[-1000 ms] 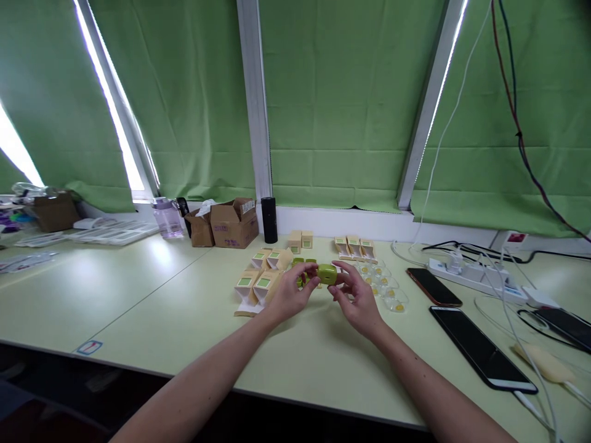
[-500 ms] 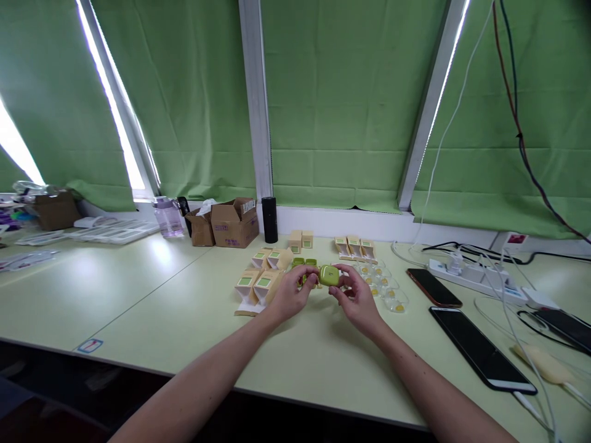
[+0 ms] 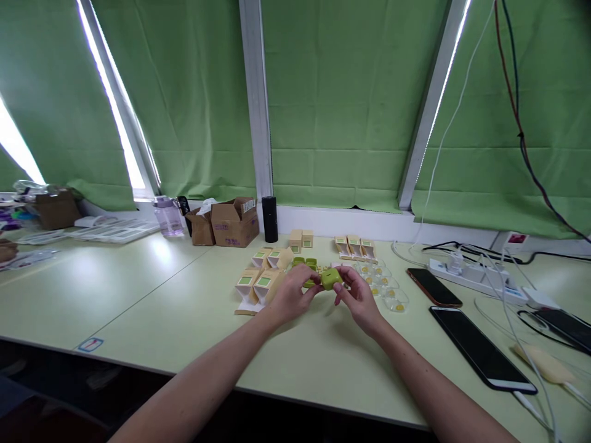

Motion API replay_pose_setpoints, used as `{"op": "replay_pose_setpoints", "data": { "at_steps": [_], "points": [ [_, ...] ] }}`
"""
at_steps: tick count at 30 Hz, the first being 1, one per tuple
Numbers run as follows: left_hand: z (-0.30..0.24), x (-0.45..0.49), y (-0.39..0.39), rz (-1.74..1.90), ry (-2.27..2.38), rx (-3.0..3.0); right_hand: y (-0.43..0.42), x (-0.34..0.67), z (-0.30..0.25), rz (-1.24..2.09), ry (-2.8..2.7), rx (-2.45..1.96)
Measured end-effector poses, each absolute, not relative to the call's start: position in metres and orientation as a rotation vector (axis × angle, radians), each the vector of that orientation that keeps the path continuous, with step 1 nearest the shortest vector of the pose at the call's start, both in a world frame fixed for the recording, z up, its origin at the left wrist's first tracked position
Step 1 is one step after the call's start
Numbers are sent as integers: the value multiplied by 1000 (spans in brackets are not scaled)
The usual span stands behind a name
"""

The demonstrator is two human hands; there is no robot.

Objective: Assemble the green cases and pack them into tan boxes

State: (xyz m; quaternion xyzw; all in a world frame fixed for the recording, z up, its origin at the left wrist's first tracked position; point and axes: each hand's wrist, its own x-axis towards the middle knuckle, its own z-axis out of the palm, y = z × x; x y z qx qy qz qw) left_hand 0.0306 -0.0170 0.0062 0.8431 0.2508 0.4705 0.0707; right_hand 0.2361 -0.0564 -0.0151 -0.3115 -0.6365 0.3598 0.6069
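Observation:
My left hand (image 3: 292,295) and my right hand (image 3: 359,299) both pinch a small green case (image 3: 329,279) just above the pale green table (image 3: 138,289). The fingers of each hand curl round its ends. Behind it lie two more small green cases (image 3: 305,263). To the left stand several open tan cartons with green labels (image 3: 258,280). To the right lie several clear plastic shells with yellow pieces (image 3: 386,288), and three more tan cartons (image 3: 354,247) stand behind those.
Two brown cardboard boxes (image 3: 228,223) and a black cylinder (image 3: 269,219) stand by the window sill. Two dark phones (image 3: 480,354) (image 3: 433,287), a white power strip (image 3: 475,278) and cables lie at the right. A purple water bottle (image 3: 167,217) stands at the left.
The green case has tilted and dropped slightly lower between my hands; both hands have drawn a little closer together around it.

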Motion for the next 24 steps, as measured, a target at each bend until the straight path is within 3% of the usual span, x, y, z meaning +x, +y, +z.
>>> {"op": "replay_pose_setpoints", "data": {
  "at_steps": [11,19,24],
  "points": [
    [7,32,-21,1375,552,2632,-50,232,-22,763,-1519,-842],
    [1,30,4,1476,744,1948,-46,241,-27,25,-2039,-1130],
    [-1,30,11,1396,676,1689,-48,232,-31,-197,-2263,-1322]
  ]
}}
